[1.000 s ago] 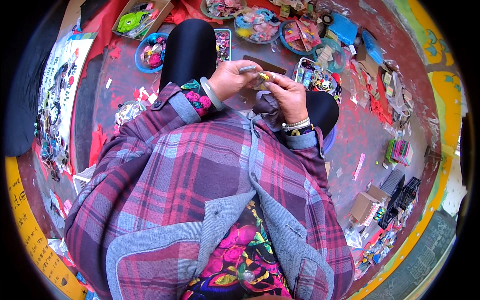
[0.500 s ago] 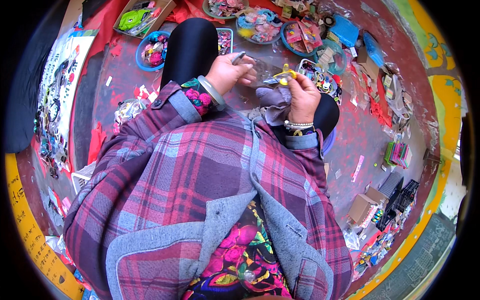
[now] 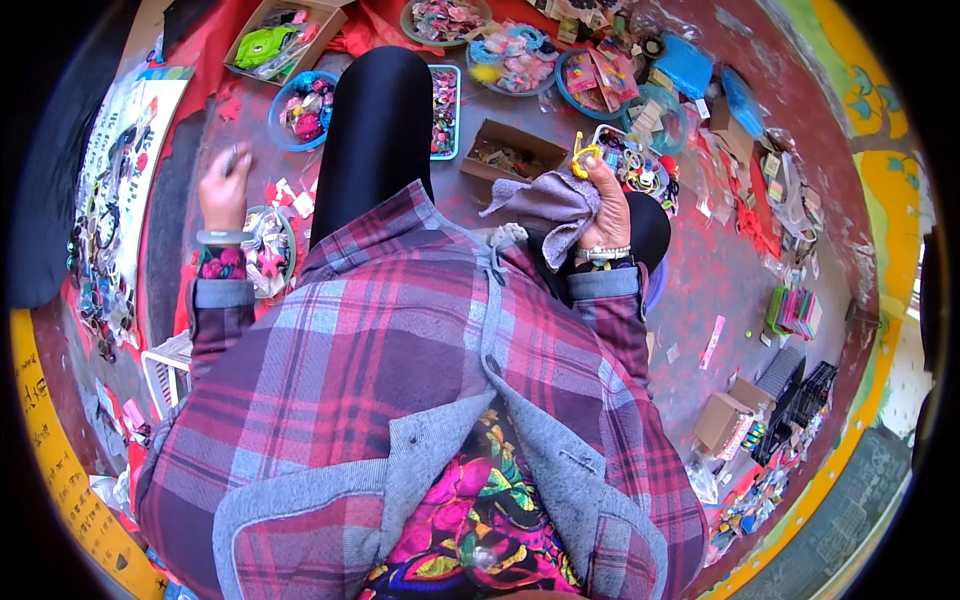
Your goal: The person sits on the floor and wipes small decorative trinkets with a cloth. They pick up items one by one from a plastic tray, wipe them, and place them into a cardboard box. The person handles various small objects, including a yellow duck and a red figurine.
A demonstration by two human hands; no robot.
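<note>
Cloth (image 3: 560, 203) and yellow piece (image 3: 582, 157): right hand (image 3: 609, 208) is grasping both, upper centre-right, presumably sparing left hand (image 3: 224, 192), upper left, whose grip I'm not resolving.

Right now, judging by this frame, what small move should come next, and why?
I'd probably bring the left hand across to take the loose end of the grey-purple cloth. The right hand holds both that cloth and a small yellow item, while the left is away to the side, too blurred to show whether it holds anything.
</note>
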